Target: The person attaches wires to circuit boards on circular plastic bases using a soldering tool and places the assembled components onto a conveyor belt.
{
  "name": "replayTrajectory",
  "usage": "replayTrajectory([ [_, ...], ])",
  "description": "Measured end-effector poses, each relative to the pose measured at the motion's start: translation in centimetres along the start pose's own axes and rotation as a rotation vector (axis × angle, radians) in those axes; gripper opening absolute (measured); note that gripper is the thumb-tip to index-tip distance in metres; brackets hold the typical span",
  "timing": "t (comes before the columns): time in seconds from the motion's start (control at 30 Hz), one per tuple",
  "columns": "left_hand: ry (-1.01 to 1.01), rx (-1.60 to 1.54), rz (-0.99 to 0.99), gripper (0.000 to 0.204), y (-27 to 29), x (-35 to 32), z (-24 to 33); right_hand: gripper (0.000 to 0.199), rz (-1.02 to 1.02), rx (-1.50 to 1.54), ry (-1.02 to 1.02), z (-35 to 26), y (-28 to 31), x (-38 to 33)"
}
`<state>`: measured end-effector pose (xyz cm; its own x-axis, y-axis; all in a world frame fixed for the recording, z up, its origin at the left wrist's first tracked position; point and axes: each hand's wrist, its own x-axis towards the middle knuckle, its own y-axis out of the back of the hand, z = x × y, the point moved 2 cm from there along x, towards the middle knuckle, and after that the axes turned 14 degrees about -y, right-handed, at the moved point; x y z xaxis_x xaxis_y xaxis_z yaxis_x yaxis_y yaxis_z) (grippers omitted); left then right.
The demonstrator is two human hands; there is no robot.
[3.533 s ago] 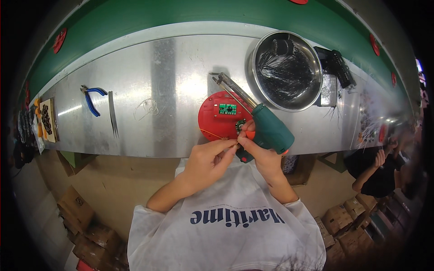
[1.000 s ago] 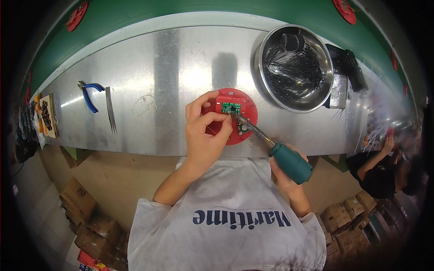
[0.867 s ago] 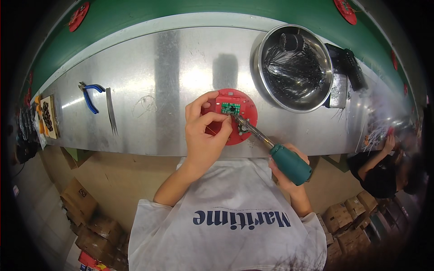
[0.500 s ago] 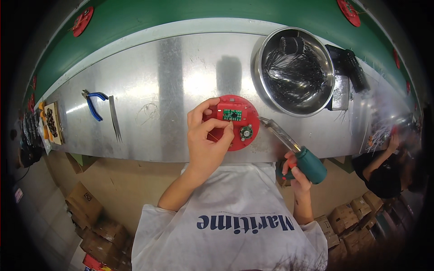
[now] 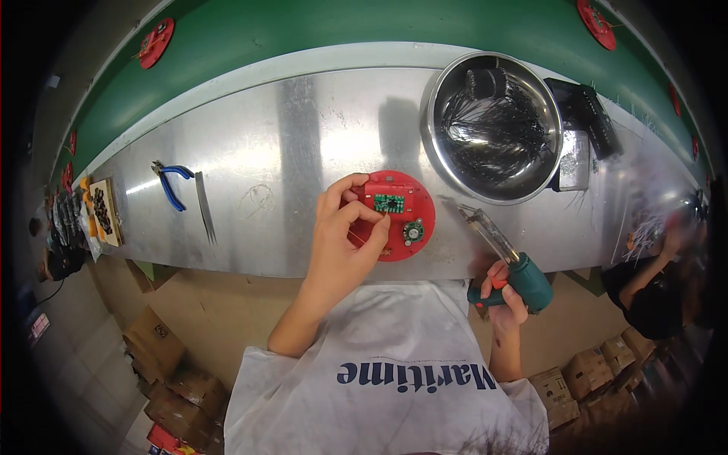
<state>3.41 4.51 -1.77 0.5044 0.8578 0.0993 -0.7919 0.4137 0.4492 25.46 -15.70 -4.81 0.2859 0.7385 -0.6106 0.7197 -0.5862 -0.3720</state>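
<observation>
The left hand [image 5: 341, 243] rests on a round red disc [image 5: 413, 199] that lies flat near the front edge of the shiny metal tabletop [image 5: 303, 136]; its fingers curl down and pinch at the disc's left side, right beside a small green circuit board [image 5: 389, 202] that sits on top of the disc; a little round grey part [image 5: 412, 231] sits on the disc too, below the green board.

The right hand [image 5: 502, 292] is closed tight around the teal handle of an electric screwdriver [image 5: 506, 258]; the tool is off to the right of the disc and not touching it; its long metal tip points up and to the left over the tabletop edge.

Behind the disc stands a big steel bowl [image 5: 440, 144] with thin black things inside, maybe wires or cable ties; a black box [image 5: 588, 117] lies just right of the bowl.

Far to the left lie blue-handled pliers [image 5: 173, 182] and a thin metal strip [image 5: 205, 216] just beside them; a green band [image 5: 341, 30] runs along the back of the tabletop.
</observation>
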Motion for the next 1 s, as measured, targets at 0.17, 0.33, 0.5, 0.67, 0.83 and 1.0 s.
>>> replayTrajectory([
  [0.17,0.141,-0.305,-0.027,0.029,1.8,1.2,-0.2,0.032,-0.023,0.037,0.063,0.0,0.0,0.1],
  [0.33,-0.324,0.304,-0.534,0.049,3.6,3.6,0.1,0.032,-0.043,0.117,0.063,0.6,0.0,0.2],
  [0.5,-0.256,0.315,-0.392,0.052,6.2,9.0,-2.6,0.027,0.022,0.104,0.09,1.1,0.3,0.3],
  [0.67,-0.26,0.596,0.496,0.061,15.6,19.8,-14.1,0.024,0.01,0.091,0.146,0.5,-0.5,0.0],
  [0.83,0.071,1.13,0.531,0.061,24.3,24.0,-20.6,0.026,0.056,0.096,0.143,0.2,-1.5,0.2],
  [1.0,0.066,1.039,0.341,0.051,24.0,24.5,-18.6,0.027,0.097,0.125,0.158,0.0,-1.6,0.6],
])
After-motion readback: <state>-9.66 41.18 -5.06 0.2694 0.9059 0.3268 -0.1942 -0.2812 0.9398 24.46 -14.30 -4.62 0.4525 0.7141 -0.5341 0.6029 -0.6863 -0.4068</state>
